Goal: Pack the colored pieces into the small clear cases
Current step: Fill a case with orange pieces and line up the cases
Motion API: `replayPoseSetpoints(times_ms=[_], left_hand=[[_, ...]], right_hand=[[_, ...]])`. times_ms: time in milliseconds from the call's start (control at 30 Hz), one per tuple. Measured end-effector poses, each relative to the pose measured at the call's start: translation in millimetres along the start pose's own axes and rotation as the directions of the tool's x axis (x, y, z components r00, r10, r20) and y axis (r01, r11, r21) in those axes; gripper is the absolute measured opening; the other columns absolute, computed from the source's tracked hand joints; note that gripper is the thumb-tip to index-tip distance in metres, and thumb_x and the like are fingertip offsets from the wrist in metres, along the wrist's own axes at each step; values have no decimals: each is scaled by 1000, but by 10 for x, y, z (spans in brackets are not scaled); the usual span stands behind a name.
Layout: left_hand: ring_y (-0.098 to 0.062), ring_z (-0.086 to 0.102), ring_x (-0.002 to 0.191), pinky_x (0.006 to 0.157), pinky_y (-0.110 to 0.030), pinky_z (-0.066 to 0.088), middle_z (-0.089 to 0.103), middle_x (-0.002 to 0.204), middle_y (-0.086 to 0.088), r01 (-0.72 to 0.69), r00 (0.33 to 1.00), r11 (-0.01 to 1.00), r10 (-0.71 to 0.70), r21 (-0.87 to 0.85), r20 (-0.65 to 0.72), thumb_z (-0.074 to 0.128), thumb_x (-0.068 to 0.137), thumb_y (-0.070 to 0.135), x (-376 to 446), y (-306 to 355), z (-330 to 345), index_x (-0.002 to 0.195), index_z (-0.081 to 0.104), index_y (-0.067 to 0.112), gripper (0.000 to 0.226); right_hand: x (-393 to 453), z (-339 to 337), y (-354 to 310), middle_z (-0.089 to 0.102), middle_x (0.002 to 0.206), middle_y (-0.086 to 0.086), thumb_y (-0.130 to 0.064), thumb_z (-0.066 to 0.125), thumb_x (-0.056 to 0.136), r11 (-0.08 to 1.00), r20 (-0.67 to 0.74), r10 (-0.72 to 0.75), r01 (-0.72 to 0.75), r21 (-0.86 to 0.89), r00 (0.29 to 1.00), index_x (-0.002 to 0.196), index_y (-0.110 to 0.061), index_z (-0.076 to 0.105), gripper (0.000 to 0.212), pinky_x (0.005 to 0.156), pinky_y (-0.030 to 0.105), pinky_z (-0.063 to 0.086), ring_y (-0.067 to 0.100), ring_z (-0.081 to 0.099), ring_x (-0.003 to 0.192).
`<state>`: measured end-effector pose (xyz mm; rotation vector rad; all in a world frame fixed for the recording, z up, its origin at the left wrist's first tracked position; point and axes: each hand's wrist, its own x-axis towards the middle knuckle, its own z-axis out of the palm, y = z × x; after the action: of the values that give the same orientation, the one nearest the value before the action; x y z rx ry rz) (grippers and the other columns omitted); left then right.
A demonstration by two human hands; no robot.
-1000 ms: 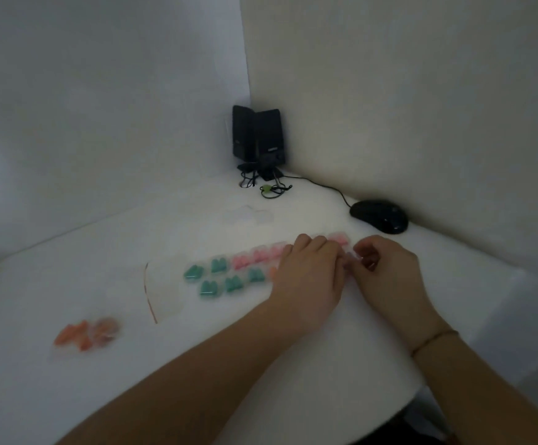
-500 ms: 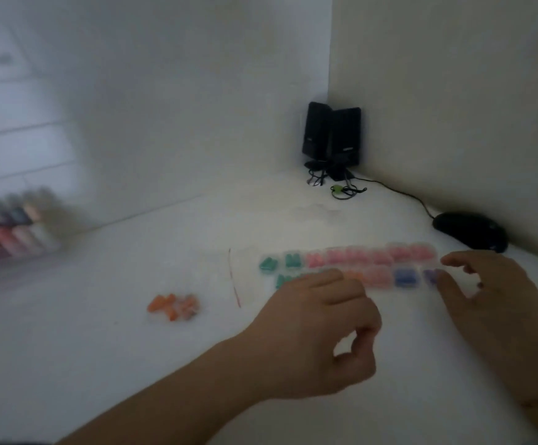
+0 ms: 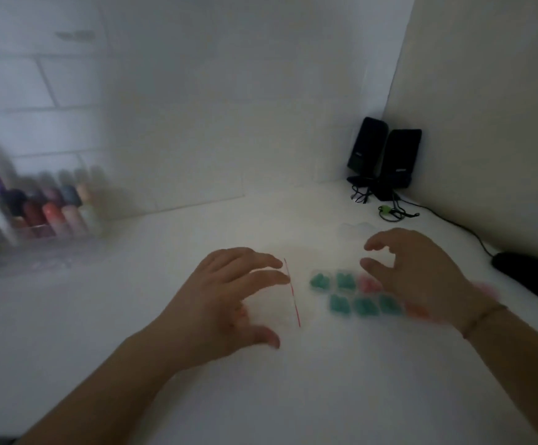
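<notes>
White tabletop [image 3: 293, 396]: both hands empty, left hand [image 3: 226, 303] fingers spread beside red-edged clear bag [image 3: 280, 297], right hand [image 3: 421, 274] fingers loosely curled over filled clear cases [image 3: 357, 293]; pinch bag edge, go slow.

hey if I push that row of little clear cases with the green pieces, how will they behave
The clear cases look small and thin-walled, so probably very light. On the smooth white table they would likely slide easily. They lie as separate units side by side, so a push may scatter the rows.
</notes>
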<state>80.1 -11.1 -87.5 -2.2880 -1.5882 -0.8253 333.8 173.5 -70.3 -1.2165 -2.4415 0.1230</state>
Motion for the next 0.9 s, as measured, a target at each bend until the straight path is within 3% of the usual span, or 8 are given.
replayPoseSetpoints(times_ms=[67, 100, 300, 467, 567, 700, 800, 900], left_hand=[[-13, 38, 136, 114, -38, 24, 43, 146, 12, 61, 991, 996, -69, 66, 119, 57, 65, 84, -62, -72, 112, 140, 42, 34, 91], [-13, 37, 137, 115, -40, 22, 41, 148, 14, 78, 987, 993, -90, 91, 135, 54, 66, 85, -77, -106, 164, 143, 35, 36, 94], [-12, 47, 128, 108, -48, 36, 50, 140, 13, 111, 984, 991, -121, 80, 129, 55, 79, 58, -98, -319, 227, 137, 44, 36, 64], [-3, 19, 145, 118, -38, 9, 25, 154, 25, 163, 967, 986, -153, -37, 203, 50, 68, 85, -129, -269, 215, 145, 25, 46, 89], [-3, 16, 146, 119, -41, 12, 26, 154, 23, 171, 980, 977, -155, -131, 122, 50, 76, 81, -96, -207, 188, 144, 31, 43, 80], [-9, 46, 131, 107, -35, 38, 55, 136, 11, 177, 965, 947, -221, -269, -139, 52, 92, 55, -59, -93, 123, 127, 58, 22, 49], [-13, 63, 102, 78, -28, 53, 67, 111, 12, 295, 848, 791, -476, -536, -235, 48, 92, 55, -38, 24, 72, 113, 65, 22, 43], [-25, 67, 97, 72, -37, 57, 70, 108, 1, 302, 801, 472, -596, -828, -48, 51, 86, 63, -26, 111, 62, 122, 60, 19, 57]], right_hand=[[257, 48, 43, 60, 113, -9, -41, 64, 87, 997, 26, 78, -77, -8, 997, 116, -28, 61, 32, 96, 35, 43, 17, 52, 110], [376, 84, 84, 61, 118, -5, -40, 66, 85, 996, 14, 92, -91, -15, 996, 119, -25, 60, 37, 98, 36, 44, 20, 52, 115], [815, 275, 234, 38, 150, 8, -35, 65, 88, 987, 246, 16, 24, -159, 969, 146, -27, 33, 67, 114, 37, 27, 23, 23, 144], [982, 411, 203, 42, 148, -3, -33, 60, 93, 979, 312, -33, 93, -180, 950, 146, -27, 33, 59, 116, 41, 23, 20, 19, 147], [1003, 479, 187, 54, 135, 1, -29, 61, 92, 970, 274, -92, 149, -193, 957, 136, -28, 48, 47, 109, 39, 33, 23, 39, 133], [862, 422, -84, 60, 128, -1, -15, 66, 89, 964, 65, -266, 263, 50, 962, 124, -22, 61, 36, 105, 27, 31, 20, 51, 119], [574, 194, -575, 62, 118, -11, -18, 73, 84, 867, -105, -424, 436, 241, 900, 120, -25, 63, 38, 98, 30, 44, 5, 54, 105], [219, -47, -1051, 60, 115, -17, -32, 71, 83, 752, -188, -543, 574, 325, 818, 120, -24, 63, 39, 95, 14, 41, -1, 54, 106]])
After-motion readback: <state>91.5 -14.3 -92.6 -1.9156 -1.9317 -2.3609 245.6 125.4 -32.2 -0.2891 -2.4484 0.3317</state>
